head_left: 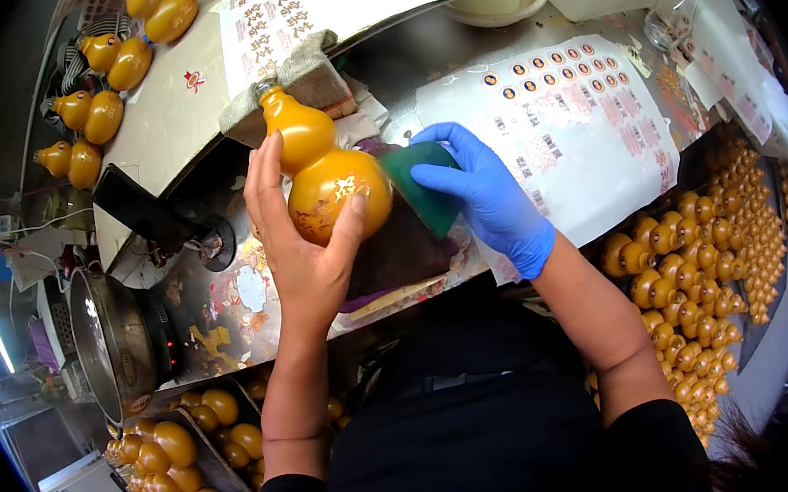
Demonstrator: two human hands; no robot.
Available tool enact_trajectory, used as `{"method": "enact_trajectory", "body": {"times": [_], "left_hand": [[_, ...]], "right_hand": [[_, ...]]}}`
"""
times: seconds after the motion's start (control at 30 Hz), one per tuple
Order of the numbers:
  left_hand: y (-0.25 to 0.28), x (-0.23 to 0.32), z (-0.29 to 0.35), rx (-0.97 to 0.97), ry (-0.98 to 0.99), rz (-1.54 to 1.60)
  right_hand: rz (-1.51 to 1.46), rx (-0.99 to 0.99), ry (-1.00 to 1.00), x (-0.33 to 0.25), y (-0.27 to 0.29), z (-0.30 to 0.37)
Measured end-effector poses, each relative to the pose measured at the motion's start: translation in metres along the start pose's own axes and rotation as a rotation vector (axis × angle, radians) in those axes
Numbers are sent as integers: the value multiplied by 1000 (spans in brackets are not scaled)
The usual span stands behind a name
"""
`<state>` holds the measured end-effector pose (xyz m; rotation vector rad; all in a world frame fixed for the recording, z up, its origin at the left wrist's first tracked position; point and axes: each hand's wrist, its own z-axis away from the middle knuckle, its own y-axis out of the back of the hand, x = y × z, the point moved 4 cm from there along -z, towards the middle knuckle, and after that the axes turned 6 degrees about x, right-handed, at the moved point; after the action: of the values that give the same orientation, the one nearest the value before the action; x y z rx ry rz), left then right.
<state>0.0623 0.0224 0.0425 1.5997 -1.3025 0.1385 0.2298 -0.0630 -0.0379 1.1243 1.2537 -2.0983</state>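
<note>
While your left hand [305,277], opened wide, grips the gourd bottle [330,178] mid-frame and your gloved right hand [494,192] pinches a green sheet [429,198], its pale emblem [345,187] looks already on, anything left unclear.

The right hand [495,198] hides part of the green sheet [430,207]; far-right gourds [759,223] seem blurred.
</note>
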Motion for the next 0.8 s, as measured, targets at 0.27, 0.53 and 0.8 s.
{"method": "enact_trajectory", "body": {"times": [0.27,0.53,0.8], "left_hand": [[-5,1,-2,-8,34,50],[-6,4,-1,-11,11,6],[-7,5,-1,-20,5,-11]], "right_hand": [[203,-215,62,-24,0,-8],[121,-254,46,-24,0,-12],[165,-345,33,-20,-5,-13]]}}
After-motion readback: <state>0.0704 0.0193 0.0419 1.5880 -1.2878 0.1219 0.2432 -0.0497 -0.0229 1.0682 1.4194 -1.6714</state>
